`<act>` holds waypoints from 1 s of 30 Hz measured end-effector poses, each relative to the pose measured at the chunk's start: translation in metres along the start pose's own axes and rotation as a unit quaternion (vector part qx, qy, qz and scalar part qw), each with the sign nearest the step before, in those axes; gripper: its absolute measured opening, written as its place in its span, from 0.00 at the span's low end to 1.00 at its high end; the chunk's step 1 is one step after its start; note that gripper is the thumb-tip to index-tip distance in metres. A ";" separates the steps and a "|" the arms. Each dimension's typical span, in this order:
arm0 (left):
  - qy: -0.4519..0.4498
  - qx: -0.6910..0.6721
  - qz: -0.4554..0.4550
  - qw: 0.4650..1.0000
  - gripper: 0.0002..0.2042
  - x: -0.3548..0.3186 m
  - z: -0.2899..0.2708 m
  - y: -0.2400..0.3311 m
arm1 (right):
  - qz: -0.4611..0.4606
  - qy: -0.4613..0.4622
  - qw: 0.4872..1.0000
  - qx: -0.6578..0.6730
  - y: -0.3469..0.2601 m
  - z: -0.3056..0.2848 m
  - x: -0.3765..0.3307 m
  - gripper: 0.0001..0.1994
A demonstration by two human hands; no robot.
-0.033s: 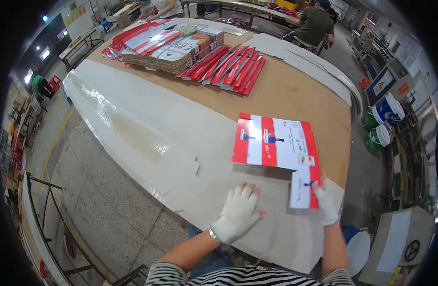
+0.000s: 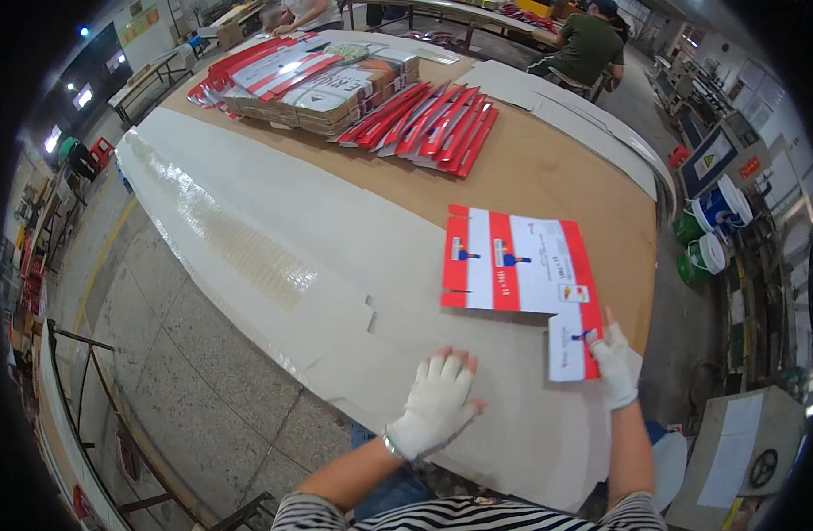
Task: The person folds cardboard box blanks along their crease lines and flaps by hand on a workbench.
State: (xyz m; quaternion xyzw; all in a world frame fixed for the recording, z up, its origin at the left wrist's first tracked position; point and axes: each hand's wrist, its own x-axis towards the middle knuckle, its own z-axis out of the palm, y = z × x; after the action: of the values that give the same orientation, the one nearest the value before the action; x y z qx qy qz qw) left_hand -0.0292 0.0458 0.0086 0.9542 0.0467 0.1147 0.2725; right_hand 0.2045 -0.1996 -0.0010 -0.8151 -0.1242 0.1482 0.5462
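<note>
A flat, unfolded carton blank [image 2: 523, 265] in red and white, with small blue figures, lies across the white sheet and the brown board. Its narrow flap juts toward me at the near right. My right hand [image 2: 614, 367], in a white glove with bare fingertips, grips that flap by its right edge, thumb on top. To the left of the flap, my left hand [image 2: 437, 403] in a matching glove rests palm down with its fingers spread. Nothing is in it, and it does not touch the blank.
Farther back on the table lie a fanned row of red folded cartons [image 2: 433, 128] and a strapped stack of cardboard [image 2: 327, 93]. A person in a green shirt [image 2: 588, 44] sits beyond the far edge. Buckets [image 2: 703, 255] and machinery stand to the right.
The carton blank has shifted slightly right and lies flatter, with my right hand still on its flap. My left hand's fingers have spread a little more.
</note>
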 end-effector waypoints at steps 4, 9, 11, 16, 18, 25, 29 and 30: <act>-0.080 0.032 0.025 0.996 0.37 -0.024 0.000 -0.028 | -0.017 0.002 1.000 -0.013 0.007 0.015 0.144 0.27; -0.066 -0.036 0.032 0.997 0.40 -0.028 0.020 -0.037 | -0.105 0.070 0.991 -0.052 -0.001 0.100 0.366 0.17; -0.076 -0.080 0.047 0.993 0.40 -0.029 0.018 -0.039 | -0.130 0.014 0.991 0.004 -0.036 0.167 0.402 0.16; -0.101 -0.043 0.018 0.994 0.40 -0.032 0.005 -0.040 | -0.075 -0.122 0.990 -0.014 -0.083 0.281 0.337 0.14; -0.106 -0.003 0.039 0.994 0.40 -0.026 0.008 -0.035 | -0.077 -0.236 0.967 -0.062 -0.082 0.226 0.300 0.15; -0.126 0.073 0.058 0.988 0.41 -0.031 0.003 -0.023 | -0.235 -0.399 0.726 -0.509 -0.072 0.001 -0.060 0.45; -0.120 0.083 0.085 0.986 0.40 -0.031 0.013 -0.030 | -0.230 -0.379 0.661 -0.606 0.004 -0.084 -0.210 0.46; -0.134 0.098 0.085 0.982 0.40 -0.033 0.010 -0.025 | -0.247 -0.364 0.665 -0.604 0.016 -0.097 -0.237 0.44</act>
State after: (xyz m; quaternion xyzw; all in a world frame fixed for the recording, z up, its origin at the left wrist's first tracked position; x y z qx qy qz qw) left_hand -0.0597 0.0568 -0.0194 0.9835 -0.0601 0.0033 0.1707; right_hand 0.0229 -0.3749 0.0438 -0.7870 -0.5723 0.1849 -0.1377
